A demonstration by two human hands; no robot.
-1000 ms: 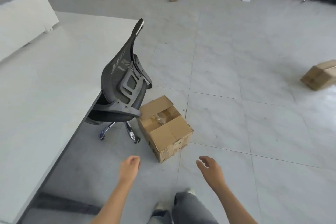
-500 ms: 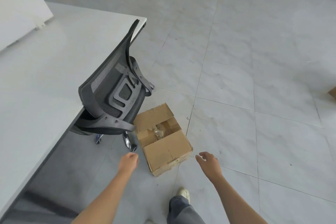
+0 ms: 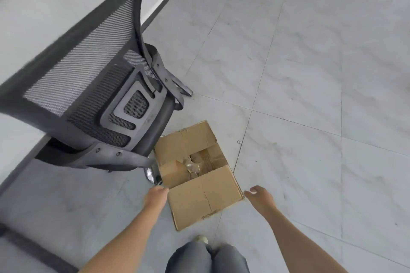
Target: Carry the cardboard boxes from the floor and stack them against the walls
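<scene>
Fingers (image 3: 255,189) of the right hand (image 3: 260,200) are spread and relaxed, holding nothing, just right of the cardboard box (image 3: 204,197). Fingers of the left hand (image 3: 156,197) curl under at the box's left corner; whether they touch it cannot be told. The box lies on the floor (image 3: 310,117), flaps partly open, with the office chair (image 3: 88,86) at its far left.

Single head-worn view, facing steeply down, close above floor (image 3: 310,73), wide-angle

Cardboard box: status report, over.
Left hand at box left edge, grip unclear; right hand open by right corner. Box on floor, unlifted. Office chair crowding its far-left side.
</scene>
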